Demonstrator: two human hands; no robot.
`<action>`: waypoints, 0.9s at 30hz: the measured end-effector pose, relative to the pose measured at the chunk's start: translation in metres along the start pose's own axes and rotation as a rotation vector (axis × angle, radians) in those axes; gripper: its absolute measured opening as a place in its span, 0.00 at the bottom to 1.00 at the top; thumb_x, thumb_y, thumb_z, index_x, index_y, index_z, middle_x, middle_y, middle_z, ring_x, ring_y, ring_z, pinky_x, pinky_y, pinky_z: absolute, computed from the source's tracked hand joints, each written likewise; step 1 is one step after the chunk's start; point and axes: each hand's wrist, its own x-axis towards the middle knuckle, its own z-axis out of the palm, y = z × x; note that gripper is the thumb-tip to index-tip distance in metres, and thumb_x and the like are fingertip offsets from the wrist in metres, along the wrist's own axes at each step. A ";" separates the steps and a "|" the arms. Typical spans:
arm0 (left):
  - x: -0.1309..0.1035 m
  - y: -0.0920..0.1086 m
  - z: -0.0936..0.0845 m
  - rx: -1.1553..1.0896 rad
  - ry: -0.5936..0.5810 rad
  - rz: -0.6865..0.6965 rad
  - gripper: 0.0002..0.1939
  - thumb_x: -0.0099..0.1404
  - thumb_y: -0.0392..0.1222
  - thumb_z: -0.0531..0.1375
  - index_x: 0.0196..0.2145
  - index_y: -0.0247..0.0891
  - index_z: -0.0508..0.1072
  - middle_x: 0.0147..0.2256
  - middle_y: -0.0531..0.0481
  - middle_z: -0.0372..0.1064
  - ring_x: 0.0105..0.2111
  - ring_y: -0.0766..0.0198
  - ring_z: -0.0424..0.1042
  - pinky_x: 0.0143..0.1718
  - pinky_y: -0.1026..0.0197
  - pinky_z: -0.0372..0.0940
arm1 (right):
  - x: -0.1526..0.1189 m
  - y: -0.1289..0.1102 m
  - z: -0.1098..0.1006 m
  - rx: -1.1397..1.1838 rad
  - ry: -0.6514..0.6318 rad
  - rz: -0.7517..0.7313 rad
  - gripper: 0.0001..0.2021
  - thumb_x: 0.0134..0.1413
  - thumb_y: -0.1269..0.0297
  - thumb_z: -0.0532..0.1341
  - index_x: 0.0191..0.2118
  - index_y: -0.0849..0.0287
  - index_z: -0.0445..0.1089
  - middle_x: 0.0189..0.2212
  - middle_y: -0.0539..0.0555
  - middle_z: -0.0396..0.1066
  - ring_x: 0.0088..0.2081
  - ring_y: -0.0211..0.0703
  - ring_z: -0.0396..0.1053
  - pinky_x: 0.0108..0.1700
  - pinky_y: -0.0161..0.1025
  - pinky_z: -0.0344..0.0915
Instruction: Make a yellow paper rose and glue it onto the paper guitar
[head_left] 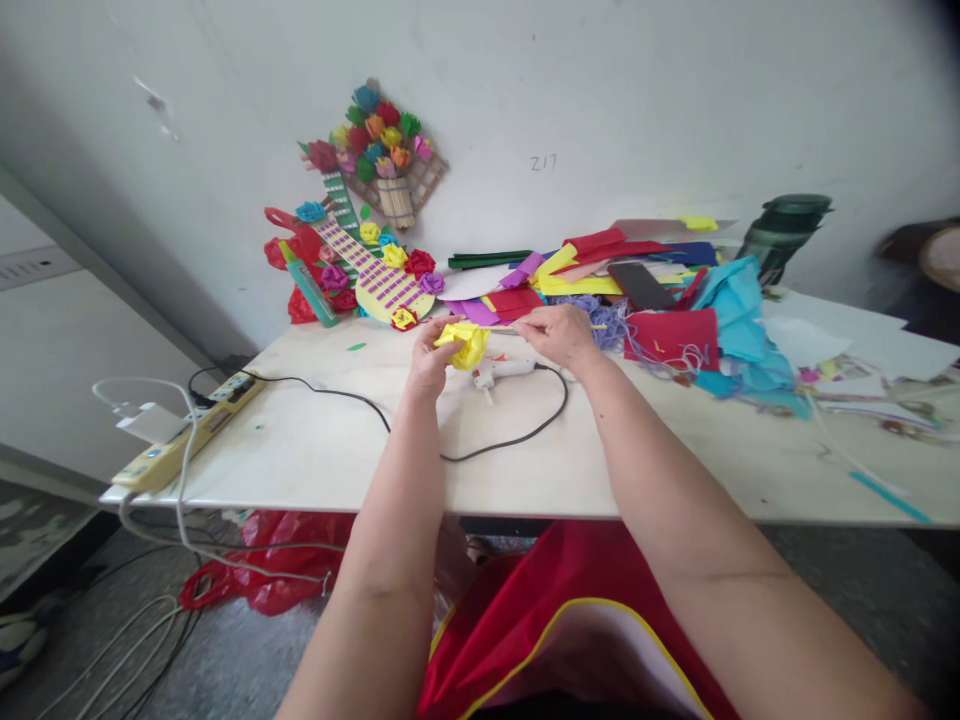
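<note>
Red cloth (570, 610) lies nearest, below the table (315, 450) edge. Left hand (430, 362) pinches a yellow paper flower (465, 345) above mid-table; right hand (556, 335) grips a thin stick (559, 327) running into it. Glue gun (504, 372) lies just beneath, paper scraps (675, 290) far right.

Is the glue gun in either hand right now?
No: the glue gun lies on the table, while both hands hold the yellow paper flower above it.

Dark jug (784, 235) blurred; right-edge object (930, 262) cut off.
</note>
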 end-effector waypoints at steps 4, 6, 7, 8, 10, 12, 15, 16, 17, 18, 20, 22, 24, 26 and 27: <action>0.000 0.002 0.001 0.001 0.009 0.012 0.22 0.39 0.39 0.64 0.37 0.41 0.73 0.33 0.53 0.70 0.30 0.65 0.69 0.30 0.64 0.64 | 0.000 0.002 0.000 -0.024 0.018 -0.009 0.16 0.56 0.59 0.55 0.29 0.56 0.79 0.30 0.52 0.77 0.32 0.41 0.69 0.31 0.36 0.52; 0.000 0.002 0.001 0.002 0.012 0.015 0.22 0.39 0.39 0.64 0.37 0.41 0.74 0.33 0.52 0.70 0.31 0.65 0.69 0.31 0.64 0.64 | 0.000 0.003 0.000 -0.030 0.019 -0.019 0.16 0.56 0.59 0.55 0.28 0.57 0.79 0.29 0.52 0.77 0.32 0.40 0.69 0.31 0.37 0.52; 0.000 0.001 0.000 0.002 0.013 0.014 0.22 0.39 0.39 0.64 0.37 0.41 0.74 0.33 0.52 0.70 0.31 0.64 0.69 0.31 0.64 0.64 | 0.000 0.004 0.000 -0.031 0.021 -0.023 0.17 0.56 0.59 0.55 0.27 0.57 0.78 0.28 0.52 0.76 0.32 0.40 0.69 0.31 0.37 0.51; 0.000 0.001 0.000 0.004 0.013 0.011 0.22 0.39 0.39 0.64 0.37 0.41 0.74 0.33 0.52 0.70 0.31 0.64 0.69 0.31 0.63 0.64 | 0.000 0.005 0.000 -0.032 0.023 -0.027 0.16 0.56 0.59 0.55 0.27 0.57 0.78 0.28 0.52 0.76 0.31 0.41 0.68 0.31 0.37 0.51; 0.001 -0.001 -0.001 0.010 0.007 0.009 0.22 0.39 0.39 0.64 0.37 0.41 0.74 0.33 0.52 0.70 0.31 0.64 0.70 0.31 0.63 0.64 | 0.000 0.005 0.000 -0.042 0.020 -0.035 0.16 0.56 0.59 0.54 0.28 0.57 0.79 0.28 0.52 0.76 0.31 0.41 0.68 0.31 0.37 0.51; 0.002 -0.003 -0.003 0.020 -0.004 0.016 0.22 0.40 0.39 0.64 0.37 0.41 0.73 0.33 0.52 0.70 0.31 0.64 0.69 0.32 0.63 0.64 | 0.001 0.006 0.001 -0.065 0.013 -0.044 0.17 0.56 0.59 0.54 0.29 0.57 0.79 0.28 0.53 0.76 0.32 0.42 0.68 0.31 0.37 0.51; 0.002 -0.005 -0.003 0.035 -0.016 0.029 0.22 0.40 0.39 0.64 0.38 0.41 0.73 0.33 0.52 0.70 0.31 0.64 0.70 0.32 0.63 0.64 | 0.001 0.004 0.000 -0.102 0.007 -0.062 0.17 0.56 0.60 0.53 0.29 0.57 0.79 0.29 0.53 0.77 0.34 0.42 0.69 0.31 0.38 0.50; 0.002 -0.005 -0.003 0.037 -0.017 0.030 0.23 0.40 0.40 0.64 0.39 0.41 0.73 0.33 0.52 0.70 0.31 0.64 0.70 0.32 0.63 0.64 | 0.001 0.004 -0.001 -0.112 0.007 -0.067 0.16 0.56 0.61 0.53 0.30 0.56 0.79 0.29 0.53 0.77 0.34 0.42 0.69 0.31 0.38 0.51; 0.002 -0.005 -0.003 0.037 -0.016 0.028 0.23 0.40 0.40 0.64 0.39 0.41 0.73 0.33 0.52 0.70 0.31 0.64 0.70 0.32 0.63 0.64 | 0.000 0.003 -0.002 -0.122 0.007 -0.071 0.16 0.55 0.62 0.53 0.30 0.56 0.79 0.29 0.53 0.77 0.34 0.42 0.69 0.31 0.38 0.51; 0.002 -0.004 -0.003 0.034 -0.015 0.023 0.23 0.40 0.40 0.64 0.39 0.41 0.73 0.33 0.52 0.70 0.31 0.64 0.70 0.31 0.63 0.64 | 0.000 0.002 -0.004 -0.131 0.008 -0.073 0.16 0.55 0.62 0.53 0.30 0.56 0.79 0.29 0.53 0.77 0.34 0.42 0.69 0.31 0.38 0.50; 0.002 -0.003 -0.002 0.021 -0.001 0.006 0.23 0.39 0.39 0.64 0.38 0.41 0.73 0.32 0.52 0.70 0.30 0.65 0.69 0.30 0.64 0.64 | 0.000 0.001 -0.007 -0.150 0.016 -0.070 0.16 0.55 0.63 0.53 0.30 0.57 0.79 0.29 0.54 0.76 0.34 0.42 0.69 0.31 0.38 0.50; 0.001 -0.002 -0.001 0.001 0.028 -0.018 0.23 0.39 0.39 0.64 0.37 0.41 0.73 0.31 0.53 0.70 0.28 0.66 0.69 0.26 0.65 0.63 | -0.001 0.003 -0.010 -0.167 0.035 -0.062 0.17 0.56 0.62 0.52 0.28 0.58 0.78 0.29 0.55 0.76 0.34 0.42 0.69 0.31 0.38 0.50; 0.002 -0.001 -0.001 -0.019 0.066 -0.047 0.23 0.38 0.39 0.64 0.37 0.40 0.73 0.30 0.53 0.70 0.26 0.66 0.69 0.23 0.66 0.61 | -0.001 0.006 -0.012 -0.182 0.058 -0.044 0.17 0.55 0.61 0.53 0.27 0.59 0.78 0.28 0.55 0.76 0.33 0.43 0.69 0.30 0.39 0.49; 0.002 -0.002 -0.001 -0.037 0.097 -0.077 0.23 0.38 0.39 0.64 0.37 0.41 0.72 0.30 0.53 0.70 0.26 0.66 0.69 0.22 0.67 0.61 | 0.000 0.010 -0.012 -0.188 0.076 -0.005 0.17 0.55 0.60 0.53 0.27 0.59 0.78 0.28 0.56 0.76 0.33 0.43 0.69 0.30 0.39 0.49; 0.003 -0.002 -0.001 -0.045 0.105 -0.090 0.24 0.38 0.39 0.64 0.38 0.41 0.72 0.30 0.53 0.70 0.26 0.66 0.70 0.23 0.66 0.62 | 0.000 0.012 -0.012 -0.185 0.081 0.027 0.17 0.54 0.60 0.53 0.27 0.60 0.78 0.28 0.56 0.76 0.32 0.44 0.69 0.30 0.38 0.49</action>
